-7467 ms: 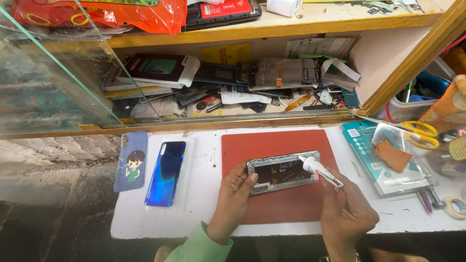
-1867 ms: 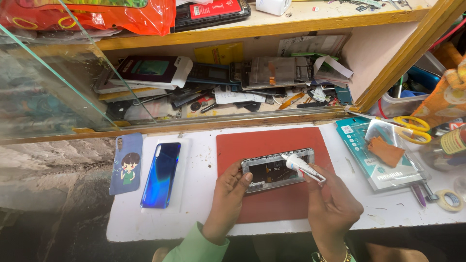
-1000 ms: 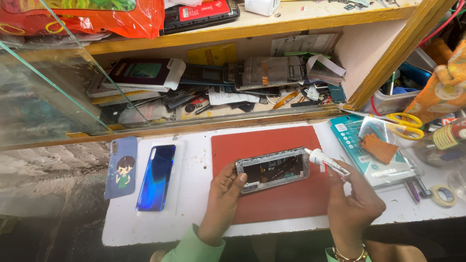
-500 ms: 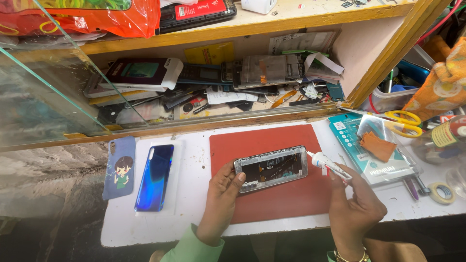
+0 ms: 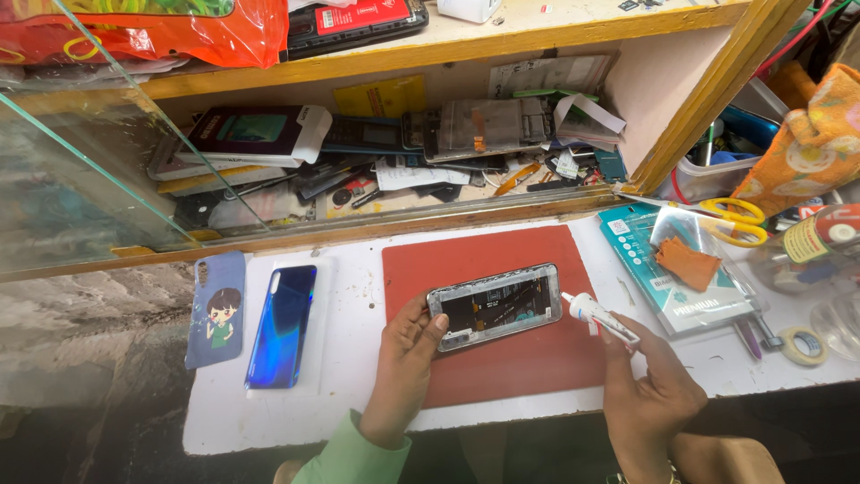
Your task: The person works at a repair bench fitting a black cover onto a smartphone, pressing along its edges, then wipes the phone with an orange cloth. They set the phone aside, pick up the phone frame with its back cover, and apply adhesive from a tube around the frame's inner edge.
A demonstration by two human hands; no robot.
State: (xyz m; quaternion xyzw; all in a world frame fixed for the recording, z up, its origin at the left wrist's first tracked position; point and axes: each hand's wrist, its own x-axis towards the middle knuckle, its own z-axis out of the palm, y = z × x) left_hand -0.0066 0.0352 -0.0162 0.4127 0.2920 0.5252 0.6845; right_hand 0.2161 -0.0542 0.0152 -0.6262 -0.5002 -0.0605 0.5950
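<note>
Clamping the opened phone (image 5: 494,305), left hand (image 5: 403,363); right hand (image 5: 647,394) pinches glue tube (image 5: 598,317) beside teal package (image 5: 676,269).

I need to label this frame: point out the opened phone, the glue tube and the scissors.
opened phone (image 5: 494,306), head view, middle of its inside
glue tube (image 5: 598,317), head view, white body
scissors (image 5: 735,220), head view, yellow handle

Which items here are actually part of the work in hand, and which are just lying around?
In use:
- opened phone, steadied by the left hand
- small white tube, held by the right hand, tip at the phone's edge
- red mat under the phone

Lying about:
- blue back cover
- cartoon phone case
- scissors
- tape roll
- orange cloth
</note>
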